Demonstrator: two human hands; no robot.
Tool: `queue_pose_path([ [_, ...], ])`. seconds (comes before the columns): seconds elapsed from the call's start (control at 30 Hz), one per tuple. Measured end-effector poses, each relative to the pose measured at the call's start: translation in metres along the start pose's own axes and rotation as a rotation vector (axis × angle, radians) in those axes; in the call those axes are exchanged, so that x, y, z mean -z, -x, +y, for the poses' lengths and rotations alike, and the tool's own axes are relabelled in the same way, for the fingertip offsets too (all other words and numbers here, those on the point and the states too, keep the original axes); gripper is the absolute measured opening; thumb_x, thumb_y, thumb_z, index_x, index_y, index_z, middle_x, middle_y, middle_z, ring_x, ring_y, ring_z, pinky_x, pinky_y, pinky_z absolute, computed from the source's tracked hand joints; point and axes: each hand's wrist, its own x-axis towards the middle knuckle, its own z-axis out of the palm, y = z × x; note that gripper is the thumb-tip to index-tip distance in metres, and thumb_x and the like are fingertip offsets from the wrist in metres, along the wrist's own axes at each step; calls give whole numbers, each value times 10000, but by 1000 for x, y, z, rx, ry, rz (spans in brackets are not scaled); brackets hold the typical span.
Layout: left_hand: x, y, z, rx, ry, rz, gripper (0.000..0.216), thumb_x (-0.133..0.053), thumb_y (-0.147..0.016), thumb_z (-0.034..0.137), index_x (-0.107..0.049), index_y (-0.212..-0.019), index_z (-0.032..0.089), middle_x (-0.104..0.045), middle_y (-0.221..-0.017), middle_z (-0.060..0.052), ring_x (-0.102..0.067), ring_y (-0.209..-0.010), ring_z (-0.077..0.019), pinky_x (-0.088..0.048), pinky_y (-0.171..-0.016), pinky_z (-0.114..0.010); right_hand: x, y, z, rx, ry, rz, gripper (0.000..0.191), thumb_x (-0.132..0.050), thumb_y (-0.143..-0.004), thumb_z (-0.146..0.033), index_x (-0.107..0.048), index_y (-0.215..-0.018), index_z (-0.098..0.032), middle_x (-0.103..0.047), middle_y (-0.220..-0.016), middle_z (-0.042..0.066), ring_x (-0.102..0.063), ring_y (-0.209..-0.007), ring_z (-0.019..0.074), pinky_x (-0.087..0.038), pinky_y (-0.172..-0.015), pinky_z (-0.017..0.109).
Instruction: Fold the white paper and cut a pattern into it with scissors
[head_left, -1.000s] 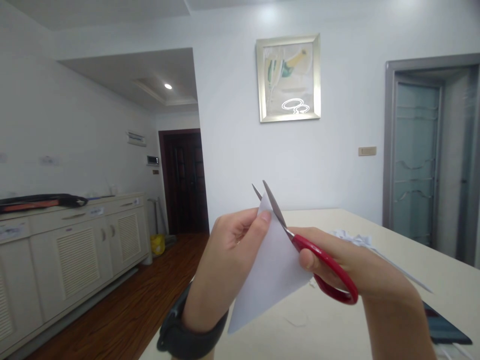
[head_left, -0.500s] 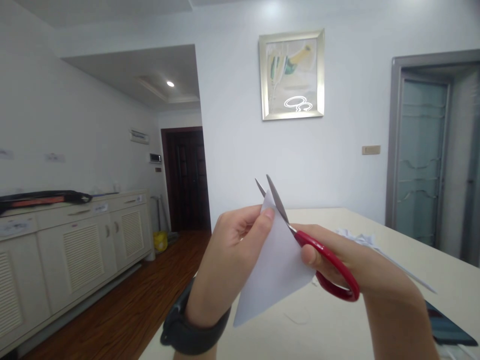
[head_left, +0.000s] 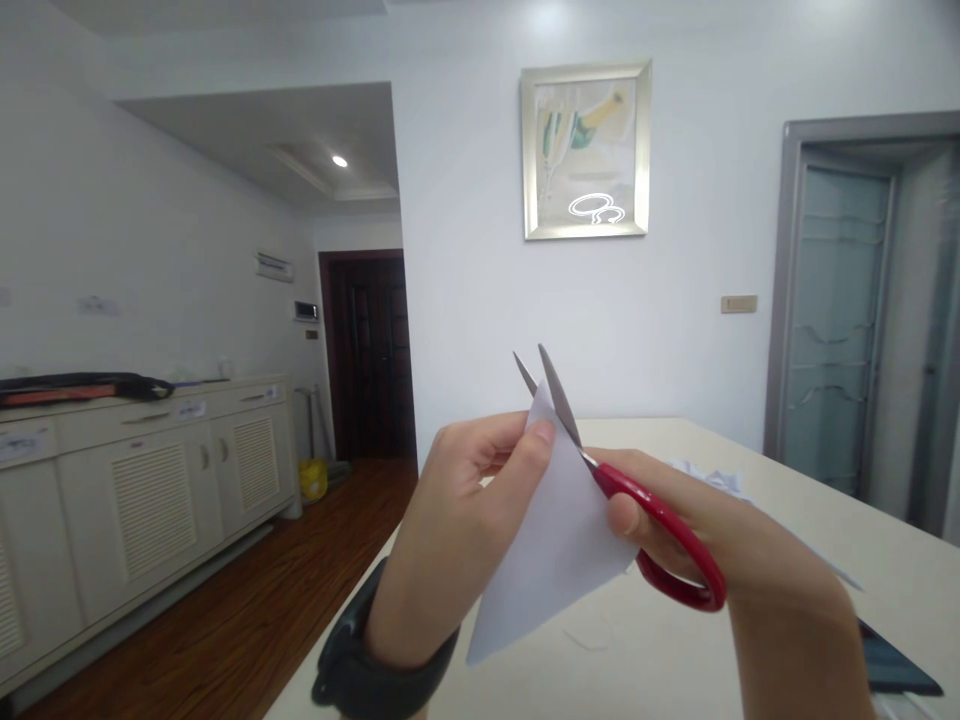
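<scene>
A white folded-looking piece of paper (head_left: pixel 559 540), roughly triangular with its tip upward, is pinched near that tip by the thumb and fingers of my left hand (head_left: pixel 480 490). My right hand (head_left: pixel 675 510) grips red-handled scissors (head_left: pixel 667 515). Their blades are parted and point up, one on each side of the paper's tip, with the paper's right edge close to the pivot. Whether the blades are biting into the paper I cannot tell. A dark band circles my left wrist.
Below the hands is a cream table (head_left: pixel 652 670). Crumpled paper scraps (head_left: pixel 709 477) lie on its right side, with a thin paper sliver (head_left: pixel 592 635) nearer me. A dark flat device (head_left: pixel 896 660) rests at the right edge. A white cabinet (head_left: pixel 150 500) stands left across the floor.
The view has shifted slightly, and the hands, paper and scissors appear a little further right. The grip on both paper and scissors is the same, and the blades stay parted.
</scene>
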Motion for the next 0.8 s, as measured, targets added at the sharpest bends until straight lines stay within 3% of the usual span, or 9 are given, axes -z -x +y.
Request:
queue_pose_path([
  [0.5,0,0,-1,-17,18,-12,367,-431,-909,297,-510,-579,158,-417,-531,31,-351,-448,-64,-254,-371,-179,-1,1,0,-34,2,-4,445,-443,-874,-628,-463,-807,-188,-389,-694,-31,-363,-576,98,-303,-486,216],
  [0.8,1,3,-2,42,43,-19,405,-430,-919,362,-460,-569,161,-376,-550,31,-339,-475,-66,-248,-396,-189,1,1,7,-5,19,-18,414,-438,-900,-586,-472,-830,-179,-412,-728,-19,-348,-610,103,-306,-521,211],
])
